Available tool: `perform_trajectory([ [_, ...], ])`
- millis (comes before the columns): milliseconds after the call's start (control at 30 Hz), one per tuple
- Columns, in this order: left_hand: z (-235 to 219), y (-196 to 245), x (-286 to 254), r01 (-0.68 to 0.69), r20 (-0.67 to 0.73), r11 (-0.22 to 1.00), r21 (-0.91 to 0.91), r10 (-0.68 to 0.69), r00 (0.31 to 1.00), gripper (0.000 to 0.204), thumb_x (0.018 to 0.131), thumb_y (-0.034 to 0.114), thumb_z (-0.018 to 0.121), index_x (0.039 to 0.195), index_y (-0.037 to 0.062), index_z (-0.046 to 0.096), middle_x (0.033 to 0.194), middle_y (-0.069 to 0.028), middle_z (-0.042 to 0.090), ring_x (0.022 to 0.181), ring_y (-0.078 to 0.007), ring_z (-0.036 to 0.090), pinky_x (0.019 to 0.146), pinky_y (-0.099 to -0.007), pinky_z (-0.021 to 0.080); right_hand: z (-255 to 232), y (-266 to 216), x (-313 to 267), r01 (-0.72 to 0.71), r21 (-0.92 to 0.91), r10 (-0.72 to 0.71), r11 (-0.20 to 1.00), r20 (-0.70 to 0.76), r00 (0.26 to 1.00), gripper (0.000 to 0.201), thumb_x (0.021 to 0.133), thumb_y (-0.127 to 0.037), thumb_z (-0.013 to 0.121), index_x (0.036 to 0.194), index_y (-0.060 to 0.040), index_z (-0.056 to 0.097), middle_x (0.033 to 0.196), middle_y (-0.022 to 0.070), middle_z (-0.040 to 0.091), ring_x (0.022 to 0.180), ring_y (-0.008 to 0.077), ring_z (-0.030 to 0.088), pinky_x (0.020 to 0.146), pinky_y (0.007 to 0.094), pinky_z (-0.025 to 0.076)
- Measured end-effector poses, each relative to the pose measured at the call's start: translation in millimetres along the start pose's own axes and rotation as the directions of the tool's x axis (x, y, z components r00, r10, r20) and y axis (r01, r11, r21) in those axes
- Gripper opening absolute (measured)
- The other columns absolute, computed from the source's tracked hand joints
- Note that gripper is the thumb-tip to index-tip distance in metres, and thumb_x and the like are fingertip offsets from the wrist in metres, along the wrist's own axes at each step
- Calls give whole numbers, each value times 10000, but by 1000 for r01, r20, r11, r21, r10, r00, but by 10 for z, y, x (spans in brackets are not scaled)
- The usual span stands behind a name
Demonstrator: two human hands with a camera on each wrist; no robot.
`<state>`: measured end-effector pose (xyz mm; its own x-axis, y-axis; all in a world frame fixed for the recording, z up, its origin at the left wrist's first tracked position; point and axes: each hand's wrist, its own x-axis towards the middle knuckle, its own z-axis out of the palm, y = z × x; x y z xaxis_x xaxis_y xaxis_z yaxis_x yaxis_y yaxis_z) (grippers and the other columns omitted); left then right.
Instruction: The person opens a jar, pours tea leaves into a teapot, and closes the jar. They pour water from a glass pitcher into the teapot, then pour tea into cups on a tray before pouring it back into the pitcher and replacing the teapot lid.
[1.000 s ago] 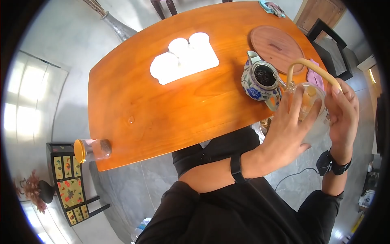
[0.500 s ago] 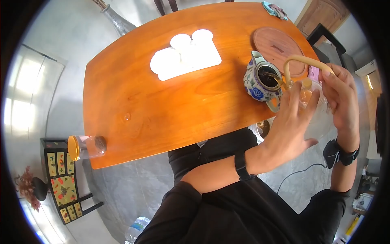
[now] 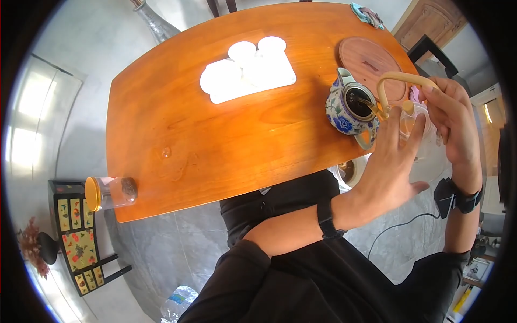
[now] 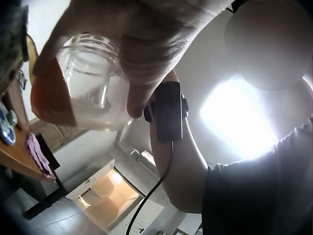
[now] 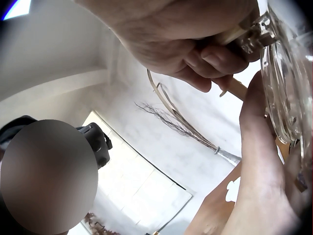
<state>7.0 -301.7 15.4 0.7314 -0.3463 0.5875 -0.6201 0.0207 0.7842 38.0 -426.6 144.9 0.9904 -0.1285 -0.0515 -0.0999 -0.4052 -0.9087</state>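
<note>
In the head view, my right hand (image 3: 455, 118) grips the tan curved handle (image 3: 406, 78) of a tilted glass teapot (image 3: 414, 121). My left hand (image 3: 382, 172) presses on the glass from the near side, fingers spread. Amber liquid shows at the glass spout, over the open mouth of a blue-and-white floral teapot (image 3: 342, 116); dark contents show inside. The left wrist view shows the glass teapot (image 4: 90, 105) with reddish-brown liquid on one side, under my left hand (image 4: 127, 39). In the right wrist view, my right hand (image 5: 181, 41) is curled beside the glass rim (image 5: 283, 93).
White cups on a white tray (image 3: 269, 75) stand at the table's back. A round wooden board (image 3: 366, 56) lies behind the floral teapot. A jar with a yellow lid (image 3: 110, 192) lies at the left corner. Below the table's near edge is a container (image 3: 358, 169) with brown contents.
The glass teapot has tipped further towards the floral teapot, and amber liquid now shows at its spout. The floral teapot's inside looks darker and wetter. Both hands keep their hold on the glass teapot.
</note>
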Motion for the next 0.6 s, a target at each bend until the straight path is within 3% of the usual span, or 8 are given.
perform_trajectory([
  [600, -33, 137, 6, 17, -8, 999, -43, -18, 1000, 1183, 565, 150, 951, 1500, -41, 253, 1420, -399, 262, 1314, -593, 353, 1106, -549, 379, 42, -127, -92, -16, -25, 15, 1000, -31, 999, 245, 953, -199, 638, 800, -8, 616, 540, -101, 353, 434, -5, 247, 433, 225, 179],
])
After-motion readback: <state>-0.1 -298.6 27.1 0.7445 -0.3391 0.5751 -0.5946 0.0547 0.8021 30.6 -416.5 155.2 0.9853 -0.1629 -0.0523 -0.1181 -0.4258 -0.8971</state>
